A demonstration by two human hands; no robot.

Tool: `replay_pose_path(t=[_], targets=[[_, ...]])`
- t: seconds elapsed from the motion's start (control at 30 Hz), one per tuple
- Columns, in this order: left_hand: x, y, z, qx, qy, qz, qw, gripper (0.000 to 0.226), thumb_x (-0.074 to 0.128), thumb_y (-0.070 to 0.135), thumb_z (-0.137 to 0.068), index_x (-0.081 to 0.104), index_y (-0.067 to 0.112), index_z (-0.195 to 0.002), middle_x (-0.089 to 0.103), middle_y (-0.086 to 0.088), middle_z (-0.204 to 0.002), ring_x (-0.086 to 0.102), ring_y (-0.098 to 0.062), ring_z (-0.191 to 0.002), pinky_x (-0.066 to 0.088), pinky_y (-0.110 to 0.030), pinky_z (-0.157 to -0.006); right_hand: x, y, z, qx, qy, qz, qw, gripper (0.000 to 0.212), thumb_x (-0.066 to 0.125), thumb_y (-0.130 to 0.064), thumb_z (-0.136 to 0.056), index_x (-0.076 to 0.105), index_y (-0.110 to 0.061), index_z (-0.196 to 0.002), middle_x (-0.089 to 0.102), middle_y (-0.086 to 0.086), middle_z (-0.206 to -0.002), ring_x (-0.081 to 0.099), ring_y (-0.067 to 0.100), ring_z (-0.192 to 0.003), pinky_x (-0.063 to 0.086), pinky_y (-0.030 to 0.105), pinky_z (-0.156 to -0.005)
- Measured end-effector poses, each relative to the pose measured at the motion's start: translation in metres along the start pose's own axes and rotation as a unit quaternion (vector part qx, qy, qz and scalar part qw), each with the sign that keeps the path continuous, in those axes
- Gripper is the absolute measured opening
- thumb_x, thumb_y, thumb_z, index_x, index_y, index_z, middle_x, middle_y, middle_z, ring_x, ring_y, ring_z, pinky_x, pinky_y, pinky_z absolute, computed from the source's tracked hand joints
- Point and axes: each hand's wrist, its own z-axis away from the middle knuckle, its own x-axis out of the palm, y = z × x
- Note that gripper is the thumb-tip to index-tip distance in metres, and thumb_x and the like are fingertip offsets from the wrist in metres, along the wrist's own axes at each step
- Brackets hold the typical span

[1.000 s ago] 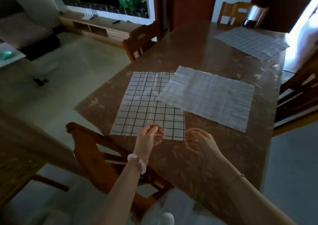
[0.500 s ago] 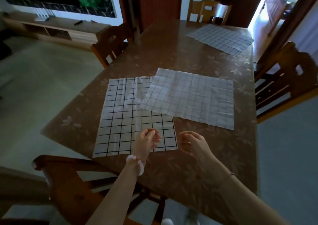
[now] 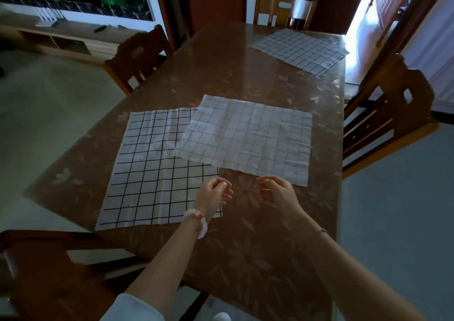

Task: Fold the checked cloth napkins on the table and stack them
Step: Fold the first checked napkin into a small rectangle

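Note:
Three checked napkins lie flat and unfolded on the brown table [image 3: 245,247]. A white napkin with bold black lines [image 3: 152,173] is nearest, at the left. A paler napkin with faint lines [image 3: 248,139] overlaps its far right corner. A third napkin [image 3: 299,49] lies at the table's far right end. My left hand [image 3: 213,195] hovers over the bold napkin's near right part, fingers loosely curled and holding nothing. My right hand [image 3: 275,193] hovers beside it, just short of the pale napkin's near edge, also loosely curled and empty.
Wooden chairs stand around the table: one at the near left [image 3: 56,271], one at the far left [image 3: 137,55], one at the far end [image 3: 280,8], one at the right [image 3: 388,109]. A low TV shelf [image 3: 61,40] runs along the back left wall.
My view has swung right and come closer to the table. Both hands have reached slightly further over it, still empty. The napkins have not moved.

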Motion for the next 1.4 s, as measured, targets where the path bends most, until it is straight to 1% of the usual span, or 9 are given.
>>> replay_pose_path(t=[0.1, 0.2, 0.27, 0.4, 0.57, 0.67, 0.97, 1.27, 1.4], targets=[[0.027, -0.005, -0.016, 0.048, 0.017, -0.175, 0.983, 0.018, 0.043, 0.015, -0.095, 0.059, 0.014, -0.100, 0.062, 0.002, -0.091, 0.057, -0.015, -0.078, 0.046, -0.023, -0.065, -0.030, 0.005, -0.027, -0.049, 0.015, 0.134, 0.990, 0.019, 0.050, -0.013, -0.092, 0.064, -0.013, -0.104, 0.067, 0.003, -0.101, 0.063, 0.015, -0.091, 0.052, 0.034, -0.084], [0.049, -0.014, -0.033, 0.118, 0.006, -0.401, 0.909, 0.033, 0.042, 0.019, -0.094, 0.049, 0.015, -0.127, 0.051, 0.000, -0.127, 0.048, -0.016, -0.114, 0.044, -0.029, -0.093, -0.056, 0.006, -0.047, -0.095, -0.008, 0.334, 0.938, 0.030, 0.047, -0.022, -0.094, 0.056, -0.019, -0.122, 0.058, -0.001, -0.120, 0.057, 0.017, -0.105, 0.048, 0.037, -0.091], [0.061, -0.016, -0.043, 0.133, -0.008, -0.474, 0.870, 0.043, 0.040, 0.021, -0.094, 0.038, 0.016, -0.137, 0.038, 0.002, -0.142, 0.032, -0.016, -0.132, 0.031, -0.033, -0.108, -0.067, 0.008, -0.058, -0.119, -0.032, 0.433, 0.893, 0.037, 0.043, -0.022, -0.096, 0.047, -0.018, -0.133, 0.049, 0.000, -0.133, 0.046, 0.019, -0.121, 0.041, 0.035, -0.099], [0.075, -0.017, -0.060, 0.111, -0.041, -0.568, 0.814, 0.055, 0.036, 0.027, -0.095, 0.017, 0.016, -0.146, 0.015, 0.002, -0.154, 0.009, -0.017, -0.142, 0.013, -0.036, -0.115, -0.072, 0.015, -0.072, -0.159, -0.083, 0.532, 0.828, 0.047, 0.036, -0.022, -0.098, 0.031, -0.016, -0.144, 0.026, 0.001, -0.152, 0.015, 0.018, -0.142, 0.018, 0.033, -0.114], [0.076, -0.016, -0.090, 0.082, -0.071, -0.609, 0.786, 0.060, 0.031, 0.031, -0.096, 0.004, 0.016, -0.148, 0.002, 0.004, -0.156, -0.002, -0.016, -0.143, 0.003, -0.040, -0.116, -0.076, 0.023, -0.090, -0.159, -0.116, 0.588, 0.785, 0.054, 0.030, -0.032, -0.100, 0.012, -0.018, -0.149, 0.007, -0.002, -0.157, -0.004, 0.015, -0.144, -0.001, 0.035, -0.116], [0.072, -0.018, -0.106, 0.069, -0.083, -0.613, 0.782, 0.059, 0.027, 0.032, -0.097, 0.001, 0.018, -0.148, -0.002, 0.004, -0.156, -0.005, -0.015, -0.143, 0.001, -0.043, -0.116, -0.081, 0.029, -0.094, -0.136, -0.133, 0.599, 0.778, 0.054, 0.021, -0.039, -0.101, 0.009, -0.019, -0.149, 0.002, -0.003, -0.157, -0.006, 0.013, -0.143, -0.001, 0.035, -0.117], [0.065, -0.037, -0.099, 0.062, -0.102, -0.639, 0.760, 0.059, 0.022, 0.038, -0.097, -0.001, 0.019, -0.148, -0.008, 0.003, -0.156, -0.006, -0.015, -0.143, 0.000, -0.045, -0.116, -0.099, 0.050, -0.088, -0.200, -0.112, 0.656, 0.719, 0.058, 0.009, -0.048, -0.096, 0.004, -0.023, -0.149, -0.001, -0.007, -0.156, -0.006, 0.010, -0.142, -0.002, 0.028, -0.116], [0.068, -0.064, -0.028, 0.085, -0.091, -0.637, 0.761, 0.058, 0.019, 0.042, -0.097, -0.002, 0.023, -0.147, -0.006, 0.006, -0.156, -0.008, -0.012, -0.142, -0.001, -0.052, -0.114, -0.116, 0.082, -0.037, -0.197, -0.115, 0.666, 0.710, 0.079, -0.029, -0.061, -0.075, -0.009, -0.027, -0.144, -0.013, -0.012, -0.150, -0.015, 0.010, -0.141, -0.012, 0.026, -0.113], [0.069, -0.076, -0.002, 0.090, -0.093, -0.632, 0.764, 0.058, 0.019, 0.043, -0.097, -0.002, 0.023, -0.147, -0.006, 0.007, -0.156, -0.008, -0.012, -0.142, 0.000, -0.052, -0.114, -0.122, 0.101, -0.010, -0.199, -0.107, 0.653, 0.723, 0.079, -0.026, -0.061, -0.079, -0.003, -0.028, -0.146, -0.009, -0.012, -0.152, -0.015, 0.009, -0.141, -0.009, 0.028, -0.115]])
